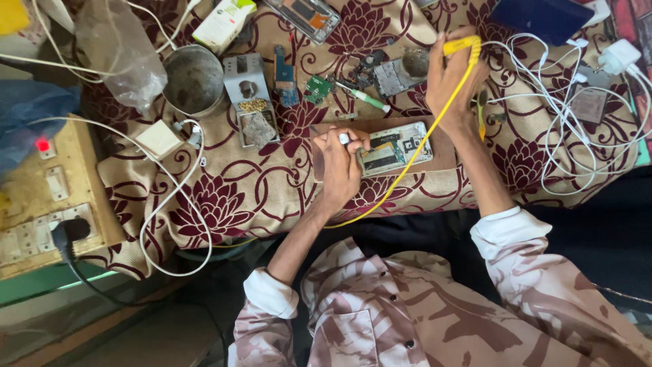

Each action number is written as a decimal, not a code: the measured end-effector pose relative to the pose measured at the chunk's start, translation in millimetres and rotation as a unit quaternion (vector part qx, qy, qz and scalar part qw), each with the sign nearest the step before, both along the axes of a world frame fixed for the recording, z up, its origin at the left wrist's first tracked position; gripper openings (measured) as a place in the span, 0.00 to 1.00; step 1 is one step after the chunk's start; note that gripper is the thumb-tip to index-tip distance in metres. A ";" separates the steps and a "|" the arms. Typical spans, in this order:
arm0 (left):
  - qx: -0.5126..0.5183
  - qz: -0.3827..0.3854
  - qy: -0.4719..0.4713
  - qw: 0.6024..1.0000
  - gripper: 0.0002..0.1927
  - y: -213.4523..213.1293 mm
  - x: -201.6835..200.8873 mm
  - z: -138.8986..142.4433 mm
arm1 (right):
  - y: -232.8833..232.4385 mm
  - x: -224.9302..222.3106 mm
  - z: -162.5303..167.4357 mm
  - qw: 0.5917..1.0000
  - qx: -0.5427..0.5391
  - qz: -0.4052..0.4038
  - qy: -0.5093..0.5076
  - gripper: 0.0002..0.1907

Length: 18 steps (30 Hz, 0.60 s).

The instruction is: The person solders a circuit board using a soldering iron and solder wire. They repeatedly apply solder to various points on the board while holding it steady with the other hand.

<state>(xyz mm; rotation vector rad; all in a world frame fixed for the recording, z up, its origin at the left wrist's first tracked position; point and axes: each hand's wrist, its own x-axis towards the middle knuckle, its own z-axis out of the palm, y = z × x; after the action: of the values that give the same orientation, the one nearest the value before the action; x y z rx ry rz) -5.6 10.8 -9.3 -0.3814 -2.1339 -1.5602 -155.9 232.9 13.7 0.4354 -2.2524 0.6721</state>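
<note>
- Lying opened near the front edge of the bench (258,197), which is covered with a beige cloth patterned in maroon flowers, the white-framed phone with its back removed (397,147) rests on a brown wooden block (441,156); dark circuit parts and metal shields show inside it.
- The left hand (341,163) sits at the phone's left end, its fingers pressed together around a small slim tool with a white tip (344,138) that points into the phone's interior.
- The right hand (451,78) is raised above and behind the phone, well apart from it, fingers pinching a yellow-handled tool (462,45); its yellow cable (407,170) runs down across the phone and over the bench's front edge.
- Open cloth lies left of the wooden block, between it and a looping white cable (173,204).
- Behind the phone the space is crowded: a green-handled screwdriver (367,99), small loose circuit boards (318,88), a grey metal stand (248,95) and a round metal bowl (193,80).
- On the right, a tangle of white charger cables (564,115) fills the cloth up to its edge.
- At the left, a yellowish switch board (41,197) holds a black plug.
</note>
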 end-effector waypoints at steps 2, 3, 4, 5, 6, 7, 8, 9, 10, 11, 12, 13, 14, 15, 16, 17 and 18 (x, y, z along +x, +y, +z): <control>-0.001 0.001 -0.001 1.000 0.03 0.3 -0.5 1.1 | -3.4 0.2 -3.6 0.999 -0.009 0.016 0.045 0.07; -0.002 0.000 -0.002 1.000 0.03 0.1 -0.4 0.9 | -3.2 0.6 -5.4 0.997 -0.014 0.024 0.066 0.07; 0.002 -0.003 0.006 1.000 0.03 0.1 -0.7 0.0 | -0.3 2.9 -6.9 0.998 -0.042 0.028 0.039 0.07; 0.005 -0.004 0.016 1.000 0.02 -0.6 -1.1 -1.5 | 2.8 6.1 -8.7 0.997 -0.069 0.035 0.011 0.07; 0.010 -0.007 0.024 1.000 0.02 -0.3 -1.9 -3.5 | 6.7 7.9 -8.2 0.994 -0.095 0.041 -0.017 0.07; 0.006 0.001 0.029 1.000 0.03 0.4 -2.7 -6.3 | 12.7 9.4 -8.5 0.991 -0.131 0.022 -0.007 0.07; 0.001 0.009 0.031 0.999 0.05 -0.3 -1.9 -9.8 | 17.3 13.0 -9.8 0.986 -0.167 0.003 0.001 0.07; -0.004 0.015 0.033 0.999 0.06 -0.4 -1.9 -13.5 | 21.5 16.9 -9.6 0.979 -0.203 -0.018 0.010 0.07; 0.011 0.006 0.024 1.000 0.06 0.1 -2.3 -17.5 | 26.4 23.8 -9.1 0.955 -0.296 0.015 -0.017 0.06; 0.026 -0.002 0.014 1.000 0.05 0.0 -2.4 -21.4 | 30.7 34.7 -8.9 0.920 -0.386 0.049 -0.045 0.06; 0.042 -0.009 0.006 0.999 0.05 0.9 -4.5 -24.9 | 35.4 45.2 -7.1 0.875 -0.471 0.084 -0.070 0.06; 0.053 -0.013 -0.005 0.999 0.05 2.0 -6.2 -27.9 | 39.8 58.4 -5.4 0.873 -0.469 0.103 -0.084 0.06; 0.063 -0.017 -0.017 0.998 0.05 3.1 -7.3 -30.5 | 44.0 74.1 -4.1 0.870 -0.468 0.122 -0.100 0.07; 0.072 -0.019 -0.027 0.997 0.06 3.7 -8.6 -32.3 | 46.4 87.1 -3.0 0.865 -0.467 0.143 -0.115 0.09; 0.080 -0.016 -0.025 0.996 0.07 5.2 -12.4 -33.0 | 48.8 99.7 -2.0 0.873 -0.447 0.150 -0.123 0.10; 0.089 -0.014 -0.027 0.996 0.08 6.2 -14.7 -33.1 | 51.9 115.7 -2.3 0.881 -0.427 0.155 -0.133 0.12; 0.099 -0.012 -0.029 0.995 0.09 7.3 -13.6 -33.0 | 54.8 131.0 -3.4 0.888 -0.406 0.159 -0.145 0.14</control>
<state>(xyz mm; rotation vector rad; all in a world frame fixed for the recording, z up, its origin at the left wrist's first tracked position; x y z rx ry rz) -19.2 18.2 -42.3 -0.2983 -1.9996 -1.7980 -24.8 287.6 10.3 0.2846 -1.9262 1.8489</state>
